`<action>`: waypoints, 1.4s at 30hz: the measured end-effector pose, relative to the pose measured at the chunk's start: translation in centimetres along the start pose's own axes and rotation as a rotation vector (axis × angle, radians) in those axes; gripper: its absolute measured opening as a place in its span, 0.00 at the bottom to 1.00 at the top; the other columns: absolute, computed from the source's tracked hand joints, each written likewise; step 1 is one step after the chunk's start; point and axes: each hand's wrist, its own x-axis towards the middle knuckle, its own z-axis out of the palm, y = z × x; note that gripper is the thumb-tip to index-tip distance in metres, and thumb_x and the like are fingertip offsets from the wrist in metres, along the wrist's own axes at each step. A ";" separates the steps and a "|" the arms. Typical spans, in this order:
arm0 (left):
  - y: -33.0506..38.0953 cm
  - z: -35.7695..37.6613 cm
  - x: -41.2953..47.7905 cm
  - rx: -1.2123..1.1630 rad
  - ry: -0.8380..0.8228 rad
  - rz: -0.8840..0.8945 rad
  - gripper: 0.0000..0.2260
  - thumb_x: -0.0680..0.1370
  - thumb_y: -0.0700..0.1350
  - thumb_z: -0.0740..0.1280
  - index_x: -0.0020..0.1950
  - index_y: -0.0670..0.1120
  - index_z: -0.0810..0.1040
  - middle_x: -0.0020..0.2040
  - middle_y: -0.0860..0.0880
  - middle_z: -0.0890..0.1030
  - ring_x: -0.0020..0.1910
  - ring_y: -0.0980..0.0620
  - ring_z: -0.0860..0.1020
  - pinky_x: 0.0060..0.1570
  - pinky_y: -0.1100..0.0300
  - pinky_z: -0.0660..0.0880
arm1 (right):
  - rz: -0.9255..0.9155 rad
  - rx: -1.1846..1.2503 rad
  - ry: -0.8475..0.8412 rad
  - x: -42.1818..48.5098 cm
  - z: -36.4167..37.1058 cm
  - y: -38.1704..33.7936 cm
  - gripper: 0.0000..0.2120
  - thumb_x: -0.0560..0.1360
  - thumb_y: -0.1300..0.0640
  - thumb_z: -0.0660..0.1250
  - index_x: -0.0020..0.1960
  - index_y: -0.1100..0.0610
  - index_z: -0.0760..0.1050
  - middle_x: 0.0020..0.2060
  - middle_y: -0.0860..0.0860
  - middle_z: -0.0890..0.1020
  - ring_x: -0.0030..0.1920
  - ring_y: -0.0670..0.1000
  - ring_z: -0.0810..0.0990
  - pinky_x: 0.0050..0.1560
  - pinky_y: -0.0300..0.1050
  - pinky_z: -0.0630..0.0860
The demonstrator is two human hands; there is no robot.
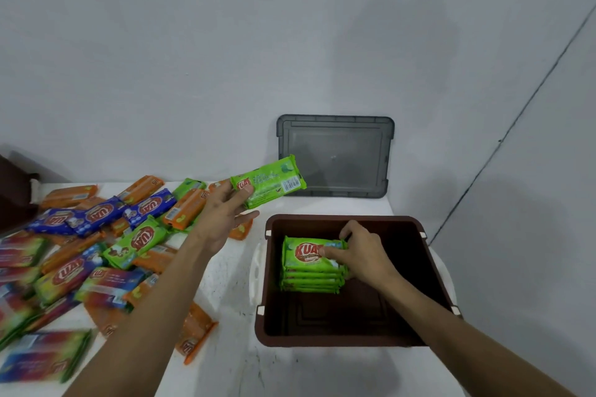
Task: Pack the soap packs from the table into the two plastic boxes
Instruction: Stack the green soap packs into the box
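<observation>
Inside the brown plastic box point(338, 219), the right hand point(362, 251) has its grip clamped on the stack of green soap packs point(309, 267) (steadying it, seemingly). The left hand point(222, 216) pinches a green soap pack point(269, 182) in its grip above the table point(232, 287); next, lay it squarely on top.

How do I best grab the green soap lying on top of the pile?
Come from above and pinch the green soap pack across its short width, probably near the middle: it lies face up on other packs, long edges exposed.
</observation>
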 end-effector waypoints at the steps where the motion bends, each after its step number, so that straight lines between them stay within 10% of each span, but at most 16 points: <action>1: -0.1 0.3 -0.2 0.015 -0.007 0.012 0.09 0.80 0.41 0.65 0.60 0.48 0.78 0.55 0.50 0.83 0.56 0.48 0.81 0.49 0.55 0.81 | -0.013 0.007 0.018 -0.2 0.2 0.0 0.26 0.65 0.42 0.79 0.49 0.54 0.67 0.41 0.55 0.78 0.39 0.52 0.81 0.32 0.52 0.82; 9: -0.2 3.2 -0.8 0.136 -0.049 0.124 0.10 0.78 0.37 0.66 0.58 0.45 0.78 0.55 0.44 0.83 0.56 0.46 0.82 0.57 0.51 0.79 | -0.069 -0.081 0.143 -0.4 -1.3 -0.1 0.20 0.72 0.39 0.70 0.42 0.53 0.67 0.35 0.52 0.80 0.35 0.55 0.80 0.40 0.54 0.80; 19: -0.5 4.8 -1.4 0.212 -0.250 0.268 0.10 0.76 0.31 0.68 0.51 0.45 0.80 0.64 0.50 0.79 0.65 0.49 0.76 0.61 0.52 0.75 | 0.229 1.082 -0.273 -0.7 -5.5 -4.4 0.21 0.78 0.47 0.67 0.55 0.65 0.76 0.43 0.65 0.84 0.39 0.56 0.85 0.36 0.41 0.81; 25: -0.6 4.7 -1.8 0.336 -0.310 0.199 0.15 0.75 0.31 0.68 0.50 0.51 0.82 0.71 0.52 0.72 0.66 0.48 0.75 0.59 0.51 0.78 | 0.229 1.170 -0.300 -0.6 -4.7 -3.8 0.09 0.74 0.67 0.70 0.53 0.63 0.76 0.45 0.58 0.84 0.40 0.53 0.84 0.38 0.40 0.82; 31: -0.7 5.3 -1.9 0.364 -0.349 0.245 0.20 0.76 0.34 0.68 0.66 0.47 0.73 0.64 0.52 0.77 0.63 0.52 0.77 0.59 0.54 0.77 | 0.204 1.149 -0.296 -0.9 -4.7 -3.4 0.10 0.74 0.67 0.68 0.55 0.62 0.74 0.55 0.63 0.82 0.46 0.57 0.85 0.44 0.47 0.83; 42: -2.6 4.7 -0.3 0.826 -0.188 0.330 0.15 0.78 0.51 0.67 0.65 0.57 0.74 0.65 0.60 0.75 0.66 0.59 0.71 0.64 0.58 0.68 | 0.140 0.971 -0.206 -1.6 -8.5 -0.8 0.08 0.74 0.65 0.70 0.50 0.59 0.73 0.47 0.58 0.85 0.45 0.54 0.86 0.40 0.48 0.82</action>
